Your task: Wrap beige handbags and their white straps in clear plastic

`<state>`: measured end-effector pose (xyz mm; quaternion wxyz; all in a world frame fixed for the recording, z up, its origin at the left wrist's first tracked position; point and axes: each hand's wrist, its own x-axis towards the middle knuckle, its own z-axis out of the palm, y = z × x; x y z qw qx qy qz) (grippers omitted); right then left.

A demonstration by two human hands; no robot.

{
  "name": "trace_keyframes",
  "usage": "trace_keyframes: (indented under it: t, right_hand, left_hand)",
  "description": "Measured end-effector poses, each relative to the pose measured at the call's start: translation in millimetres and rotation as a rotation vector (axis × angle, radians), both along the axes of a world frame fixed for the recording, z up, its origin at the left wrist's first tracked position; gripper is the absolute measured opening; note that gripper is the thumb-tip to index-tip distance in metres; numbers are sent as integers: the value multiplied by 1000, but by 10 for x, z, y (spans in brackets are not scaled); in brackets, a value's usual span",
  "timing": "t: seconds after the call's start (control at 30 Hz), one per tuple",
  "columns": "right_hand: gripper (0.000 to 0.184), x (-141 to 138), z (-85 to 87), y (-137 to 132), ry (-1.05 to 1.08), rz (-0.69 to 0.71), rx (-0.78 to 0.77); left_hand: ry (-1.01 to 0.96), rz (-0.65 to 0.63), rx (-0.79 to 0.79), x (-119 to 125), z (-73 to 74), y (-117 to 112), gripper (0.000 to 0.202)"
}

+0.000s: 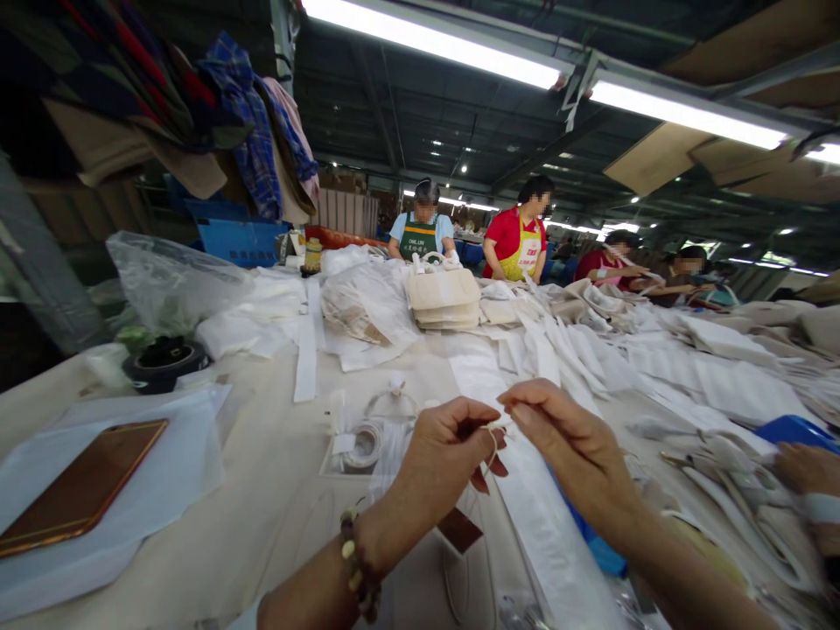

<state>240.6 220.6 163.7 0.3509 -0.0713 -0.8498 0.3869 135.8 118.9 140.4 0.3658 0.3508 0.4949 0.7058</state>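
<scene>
A thin beige cord (491,451) hangs in a small loop from the fingers of my left hand (441,451), which is closed on it. Close beside it, my right hand (577,446) has thumb and forefinger pinched together at the cord's upper end. Whatever sits between those fingertips is too small to make out. Below my left hand is a brown tag (461,530) with a pale edge; whether it hangs from the cord cannot be told. A clear-sided tray holds a roll of white tape or strip (363,444) just left of my hands.
Stacked cream bag pieces (444,296) and white wrapping cover the far table. At left lie a brown phone (85,481) on white sheets and a black round object (165,360). Another person's hand (807,470) is at right, near a blue item (797,431). Several co-workers stand opposite.
</scene>
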Motion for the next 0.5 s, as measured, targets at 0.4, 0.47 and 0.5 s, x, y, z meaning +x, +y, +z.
trace_keyframes:
  t: [0.4, 0.47, 0.5]
  right_hand:
    - [42, -14, -907, -346, -238, 44, -855]
    - [46, 9, -960, -304, -323, -64, -727]
    - [47, 10, -972, -275, -367, -85, -655]
  left_hand:
    - [361, 386, -45, -96, -456, 1, 24]
    - [180, 344, -118, -105, -592, 9, 26]
    - [101, 331, -159, -110, -656, 16, 26]
